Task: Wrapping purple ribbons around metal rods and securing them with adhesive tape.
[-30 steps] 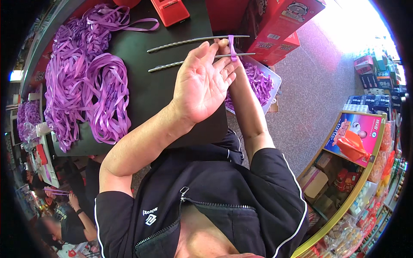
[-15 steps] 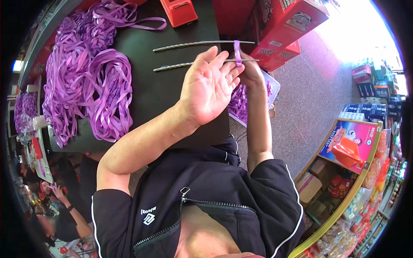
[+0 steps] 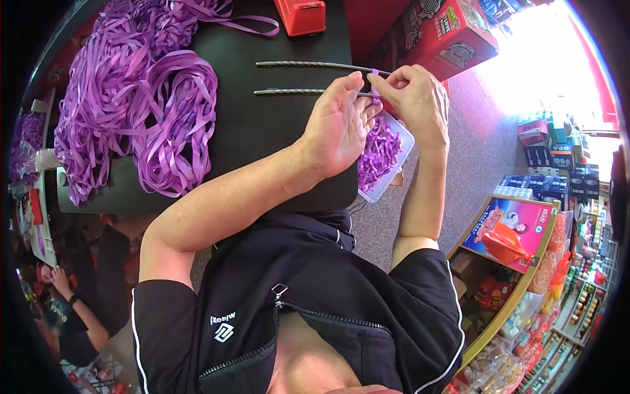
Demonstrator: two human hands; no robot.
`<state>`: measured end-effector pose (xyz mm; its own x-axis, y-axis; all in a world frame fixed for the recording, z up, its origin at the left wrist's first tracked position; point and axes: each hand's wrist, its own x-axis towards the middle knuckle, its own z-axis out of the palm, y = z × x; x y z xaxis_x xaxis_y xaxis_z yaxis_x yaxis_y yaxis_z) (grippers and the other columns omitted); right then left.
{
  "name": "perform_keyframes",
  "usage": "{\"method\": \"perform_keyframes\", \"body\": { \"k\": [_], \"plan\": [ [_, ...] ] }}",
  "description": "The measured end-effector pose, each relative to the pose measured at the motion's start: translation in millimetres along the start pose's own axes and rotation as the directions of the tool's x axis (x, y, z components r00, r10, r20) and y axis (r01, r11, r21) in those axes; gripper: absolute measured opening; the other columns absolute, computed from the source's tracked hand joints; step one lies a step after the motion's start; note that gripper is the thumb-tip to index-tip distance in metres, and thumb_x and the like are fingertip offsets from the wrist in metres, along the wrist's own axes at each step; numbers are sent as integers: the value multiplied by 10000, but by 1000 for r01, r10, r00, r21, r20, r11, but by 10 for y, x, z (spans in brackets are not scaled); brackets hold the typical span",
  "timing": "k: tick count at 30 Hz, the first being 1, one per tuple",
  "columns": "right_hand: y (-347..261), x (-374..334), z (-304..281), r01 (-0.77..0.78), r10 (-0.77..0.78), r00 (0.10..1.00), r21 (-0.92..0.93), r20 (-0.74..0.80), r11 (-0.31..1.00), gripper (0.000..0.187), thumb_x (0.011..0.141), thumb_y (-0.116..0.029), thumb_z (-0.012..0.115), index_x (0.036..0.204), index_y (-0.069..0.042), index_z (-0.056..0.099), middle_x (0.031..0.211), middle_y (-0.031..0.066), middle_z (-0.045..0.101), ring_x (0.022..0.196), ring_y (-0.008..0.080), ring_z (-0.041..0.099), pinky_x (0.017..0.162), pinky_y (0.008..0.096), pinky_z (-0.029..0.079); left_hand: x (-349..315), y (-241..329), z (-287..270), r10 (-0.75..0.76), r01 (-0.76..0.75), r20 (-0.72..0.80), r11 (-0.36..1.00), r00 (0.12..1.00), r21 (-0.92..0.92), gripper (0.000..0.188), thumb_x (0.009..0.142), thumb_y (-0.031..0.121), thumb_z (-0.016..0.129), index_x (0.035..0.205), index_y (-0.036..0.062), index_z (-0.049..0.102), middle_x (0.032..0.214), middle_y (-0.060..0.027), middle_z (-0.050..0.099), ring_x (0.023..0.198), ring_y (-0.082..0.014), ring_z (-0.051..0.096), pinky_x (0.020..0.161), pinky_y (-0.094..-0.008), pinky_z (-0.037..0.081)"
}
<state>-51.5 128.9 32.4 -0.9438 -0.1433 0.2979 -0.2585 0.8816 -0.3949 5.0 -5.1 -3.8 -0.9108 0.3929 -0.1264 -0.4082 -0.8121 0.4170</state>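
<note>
Two thin twisted metal rods [image 3: 308, 64] stick out side by side over the dark table. A short purple ribbon [image 3: 376, 90] spans them near their right part. My right hand [image 3: 420, 102] pinches this ribbon at the upper rod between thumb and fingertips. My left hand [image 3: 338, 128] is palm up below the lower rod, fingers stretched out, their tips beside the ribbon's lower end; whether they touch it is unclear. Under the hands, a pale plastic tray [image 3: 407, 146] holds cut purple ribbon pieces [image 3: 379, 157].
Long purple ribbon lies heaped [image 3: 108, 98] on the left of the dark table [image 3: 262, 138], with a looped bundle [image 3: 176, 125] beside it. A red plastic device [image 3: 303, 16] sits at the far edge. Red cartons [image 3: 459, 36] stand far right. Another person's arm [image 3: 88, 315] shows lower left.
My right hand has come from behind the rods to their right ends and now pinches the ribbon. My left hand stays palm up below. The whole view has shifted slightly.
</note>
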Motion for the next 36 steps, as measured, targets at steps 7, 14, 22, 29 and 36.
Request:
{"method": "perform_keyframes", "body": {
  "k": [7,14,22,29,36],
  "plan": [
    [-13,113,16,-31,26,993,44,118,999,231,709,-254,635,702,-25,668,707,119,640,706,285,631,674,380,479,-10,9,18,8,-10,49,999,999,42,878,884,495,429,1465,31,-38,1519,-216,34,1390,-278,154,1140,-366,32],
    [10,213,60,-26,-11,972,153,234,988,249,705,-253,635,759,-14,679,669,139,641,659,279,642,663,366,489,23,-1,-28,7,-8,34,1000,999,26,889,883,502,428,1461,24,-50,1517,-221,34,1395,-294,143,1141,-368,30],
    [317,75,118,-165,114,971,249,209,954,245,763,-256,669,813,-18,702,690,112,664,629,177,631,647,318,482,-5,21,-17,10,-11,27,1000,1000,13,905,874,505,449,1461,23,-44,1509,-251,14,1403,-317,109,1140,-380,14],
    [676,167,394,-221,68,929,399,364,890,258,778,-230,667,846,15,705,613,18,584,597,88,502,568,267,420,14,12,-18,0,-2,68,1000,998,20,937,854,524,479,1465,33,-35,1507,-259,2,1401,-341,93,1139,-396,5],
    [720,39,367,-139,47,976,439,214,888,297,827,-276,613,895,-4,712,691,86,665,655,135,607,645,293,460,-12,8,16,21,-24,72,999,997,38,959,837,531,505,1468,48,-33,1503,-261,23,1397,-346,100,1136,-407,-5]
  ]
}}
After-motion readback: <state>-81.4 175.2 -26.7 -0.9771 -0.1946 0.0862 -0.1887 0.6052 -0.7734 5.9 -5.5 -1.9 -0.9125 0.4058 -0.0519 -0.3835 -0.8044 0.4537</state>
